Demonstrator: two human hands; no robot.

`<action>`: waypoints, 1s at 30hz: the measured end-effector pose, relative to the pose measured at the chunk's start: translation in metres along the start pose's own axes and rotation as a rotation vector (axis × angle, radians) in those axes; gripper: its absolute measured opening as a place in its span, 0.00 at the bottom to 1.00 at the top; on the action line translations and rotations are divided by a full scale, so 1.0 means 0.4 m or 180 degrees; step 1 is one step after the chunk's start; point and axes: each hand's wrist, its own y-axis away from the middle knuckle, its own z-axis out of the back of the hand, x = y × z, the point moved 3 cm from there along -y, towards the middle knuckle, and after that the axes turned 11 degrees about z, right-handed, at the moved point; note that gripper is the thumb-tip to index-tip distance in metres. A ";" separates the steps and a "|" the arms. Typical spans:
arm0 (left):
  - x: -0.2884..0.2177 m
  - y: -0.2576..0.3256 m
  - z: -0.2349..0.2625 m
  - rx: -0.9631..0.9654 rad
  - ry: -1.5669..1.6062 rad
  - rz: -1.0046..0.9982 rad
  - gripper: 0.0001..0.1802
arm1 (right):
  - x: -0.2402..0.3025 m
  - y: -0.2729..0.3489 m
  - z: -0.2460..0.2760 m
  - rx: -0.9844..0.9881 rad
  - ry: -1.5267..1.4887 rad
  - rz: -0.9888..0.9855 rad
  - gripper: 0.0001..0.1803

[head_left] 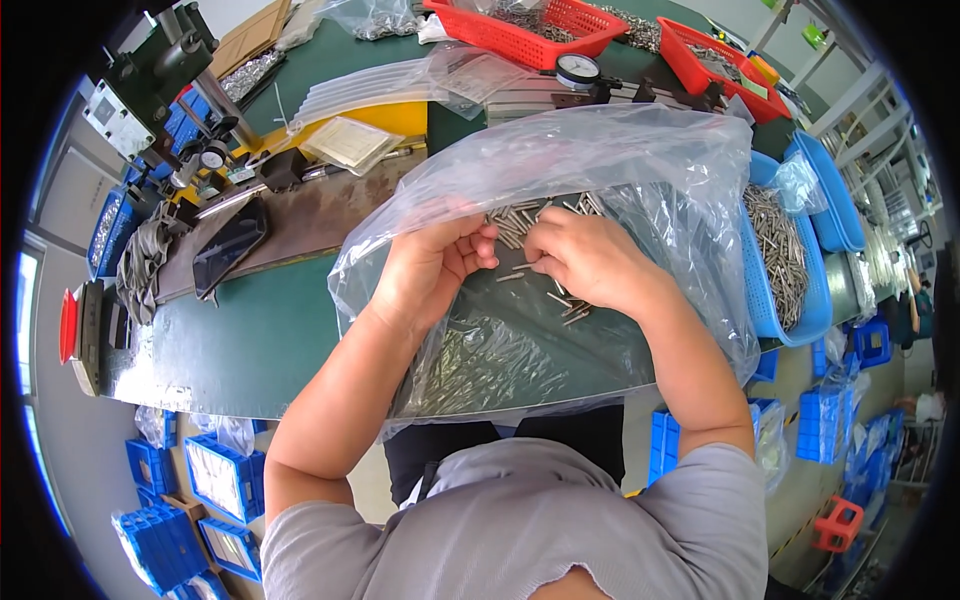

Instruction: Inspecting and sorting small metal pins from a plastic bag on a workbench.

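A large clear plastic bag (pixel 640 150) lies spread on the green table, with both my hands inside its open mouth. Small metal pins (pixel 512 230) are heaped between and behind my hands, and several loose ones lie nearer to me. My left hand (pixel 432 262) is palm up beside the heap, its fingers curled in; whatever they hold is hidden. Over the pins, my right hand (pixel 592 258) has its thumb and fingers pinched together, pointing left. A pin lies at its fingertips, but I cannot make out what is in the pinch.
At the right stands a blue basket (pixel 818 290) full of metal pins. Red baskets (pixel 590 45) with metal parts stand at the back, near a dial gauge (pixel 578 70). A black phone (pixel 230 245) leans at the left, below a gauge stand (pixel 225 110). Blue crates (pixel 225 480) stand on the floor.
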 end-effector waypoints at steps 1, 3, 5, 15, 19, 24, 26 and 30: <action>0.000 -0.001 0.000 0.0004 -0.0005 0.0007 0.05 | 0.001 -0.001 -0.002 -0.0022 0.0056 -0.0008 0.05; 0.001 -0.001 -0.001 0.0014 -0.0015 0.0022 0.05 | 0.003 -0.001 -0.001 -0.0049 0.0115 -0.0020 0.04; 0.000 0.000 -0.002 0.0021 -0.0031 0.0034 0.05 | -0.001 -0.003 0.003 -0.0243 0.0055 -0.0150 0.04; 0.015 0.002 -0.008 0.0224 -0.0217 0.0318 0.05 | 0.020 -0.011 0.051 -0.1208 -0.1260 -0.0159 0.05; 0.017 -0.001 -0.007 0.0244 -0.0263 0.0297 0.04 | 0.016 -0.012 0.046 -0.1252 -0.1231 -0.0182 0.04; 0.020 0.001 -0.015 0.0341 -0.0283 0.0328 0.04 | 0.026 -0.016 0.042 -0.1210 -0.1496 -0.0321 0.06; 0.022 0.004 -0.018 0.0397 -0.0267 0.0340 0.05 | 0.021 -0.018 0.021 -0.1181 -0.1868 -0.0335 0.06; 0.028 0.006 -0.016 0.0527 -0.0222 0.0393 0.05 | 0.011 -0.019 0.005 -0.1018 -0.2654 -0.0390 0.06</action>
